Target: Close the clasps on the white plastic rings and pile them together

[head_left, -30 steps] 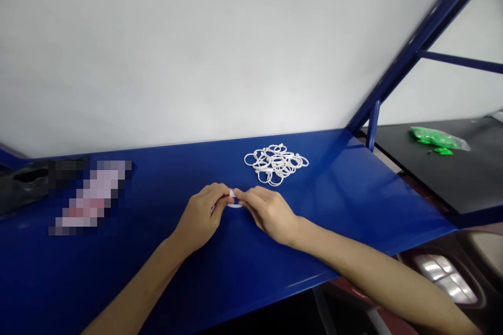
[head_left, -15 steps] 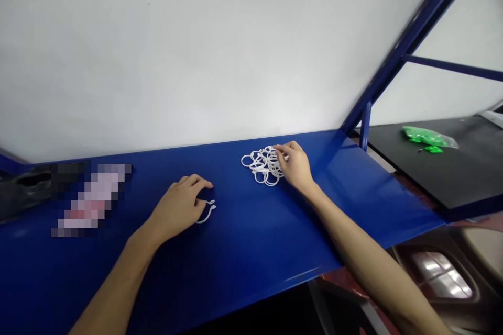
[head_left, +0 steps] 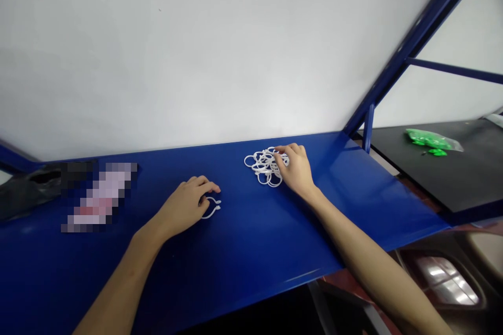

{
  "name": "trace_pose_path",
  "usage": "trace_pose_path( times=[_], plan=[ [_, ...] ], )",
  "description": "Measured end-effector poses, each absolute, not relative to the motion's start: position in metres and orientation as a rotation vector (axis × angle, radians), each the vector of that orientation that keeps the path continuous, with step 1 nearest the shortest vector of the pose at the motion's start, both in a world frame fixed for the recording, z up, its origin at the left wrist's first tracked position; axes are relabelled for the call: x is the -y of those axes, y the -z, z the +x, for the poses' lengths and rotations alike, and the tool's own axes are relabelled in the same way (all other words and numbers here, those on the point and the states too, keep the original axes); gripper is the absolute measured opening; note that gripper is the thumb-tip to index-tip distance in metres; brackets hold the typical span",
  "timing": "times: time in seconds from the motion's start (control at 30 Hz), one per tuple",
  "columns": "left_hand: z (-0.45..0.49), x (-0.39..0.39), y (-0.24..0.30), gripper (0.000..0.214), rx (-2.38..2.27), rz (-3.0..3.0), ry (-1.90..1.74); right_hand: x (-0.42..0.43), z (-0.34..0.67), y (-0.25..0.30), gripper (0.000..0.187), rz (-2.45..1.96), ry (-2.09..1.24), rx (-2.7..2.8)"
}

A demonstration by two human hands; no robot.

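On the blue tabletop [head_left: 251,241], my left hand [head_left: 184,207] rests over one white plastic curtain ring [head_left: 212,213] with a gap in its loop. Its thumb touches or covers part of the ring, while the index finger stretches out beyond it, apart from the thumb. The side of the ring under the hand is hidden. Farther back and to the right, my right hand [head_left: 296,167] reaches onto a loose pile of white curtain rings [head_left: 263,167]. Thumb and index finger are apart at the pile's right side, with rings showing between them; the other fingers are curled and partly hidden.
At the left lie a black plastic bag [head_left: 23,196] and a blurred-out pinkish packet [head_left: 102,196]. A white wall [head_left: 236,63] backs the table. A blue frame post [head_left: 396,63] rises at right; beyond it, a black table [head_left: 416,170] holds a bag of green pieces [head_left: 430,138].
The view has shifted slightly. The single ring by my left hand has turned a little, and its gap shows wider. My right hand stays at the pile, its thumb and index slightly farther apart.
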State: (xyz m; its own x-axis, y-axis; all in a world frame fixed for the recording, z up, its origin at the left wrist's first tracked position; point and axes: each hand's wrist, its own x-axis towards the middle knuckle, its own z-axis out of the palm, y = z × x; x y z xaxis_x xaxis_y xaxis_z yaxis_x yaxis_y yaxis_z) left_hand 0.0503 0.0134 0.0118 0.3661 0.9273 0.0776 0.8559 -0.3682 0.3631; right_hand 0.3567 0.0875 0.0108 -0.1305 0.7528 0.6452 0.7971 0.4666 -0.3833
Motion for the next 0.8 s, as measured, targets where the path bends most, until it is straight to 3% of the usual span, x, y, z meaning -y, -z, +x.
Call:
trace_pose_path(
  times=[0.2, 0.47, 0.53, 0.63, 0.8],
  plan=[
    [0.056, -0.01, -0.014, 0.025, -1.54, 2.401, -0.395, -0.064, 0.337, -0.016, 0.018, -1.12, 0.024, 2.049],
    [0.092, -0.002, -0.006, 0.02, -1.697, 2.105, -0.8, -0.017, 0.302, -0.008, 0.026, -0.973, -0.629, 2.233],
    [0.098, 0.0, -0.004, 0.019, -1.637, 2.047, -0.913, -0.016, 0.298, -0.004, 0.02, -0.992, -0.749, 2.166],
    [0.104, 0.003, -0.004, 0.017, -1.545, 1.983, -0.949, -0.02, 0.299, -0.001, 0.008, -0.991, -0.79, 2.075],
    [0.106, 0.006, -0.007, 0.018, -1.462, 1.932, -0.947, -0.021, 0.303, -0.003, 0.009, -0.878, -0.764, 2.085]
  ],
)
